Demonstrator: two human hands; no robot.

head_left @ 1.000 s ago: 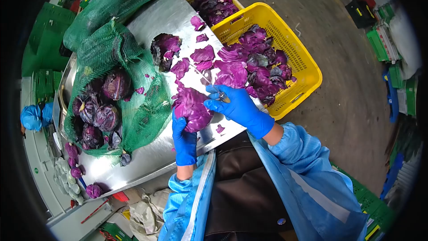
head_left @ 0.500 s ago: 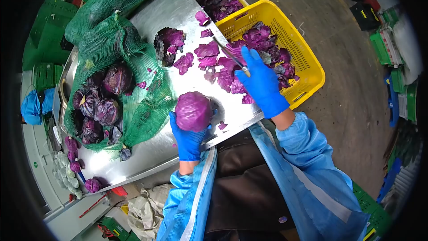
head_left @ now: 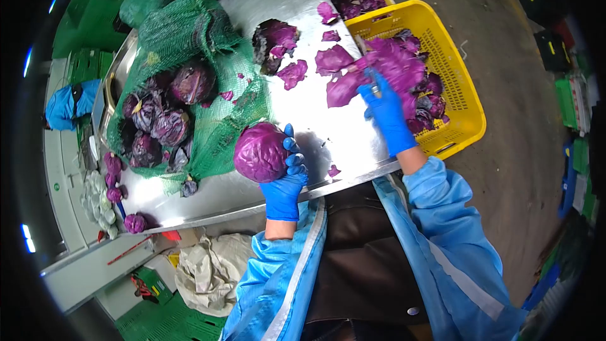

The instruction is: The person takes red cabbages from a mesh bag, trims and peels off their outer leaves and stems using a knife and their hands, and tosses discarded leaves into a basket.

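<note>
1. The left hand (head_left: pixel 284 186), gloved in blue, cups a round purple cabbage (head_left: pixel 259 153), its fingers partly closed around the cabbage's right side.
2. The right hand (head_left: pixel 388 117), also gloved, curls around a knife (head_left: pixel 377 91), mostly hidden; blurred purple leaves (head_left: pixel 399 66) show just beyond that grip, over the yellow crate (head_left: pixel 466 88).
3. Left of the left hand's grip, a green net bag (head_left: pixel 222 142) holds darker cabbages (head_left: pixel 170 127) on the metal table (head_left: pixel 353 136).

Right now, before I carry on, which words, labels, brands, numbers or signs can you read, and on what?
None can be read, on the yellow crate or anywhere else.
Round green mark on the white panel at left: too small.
Yellow strip on the dark box at right: too small.
</note>
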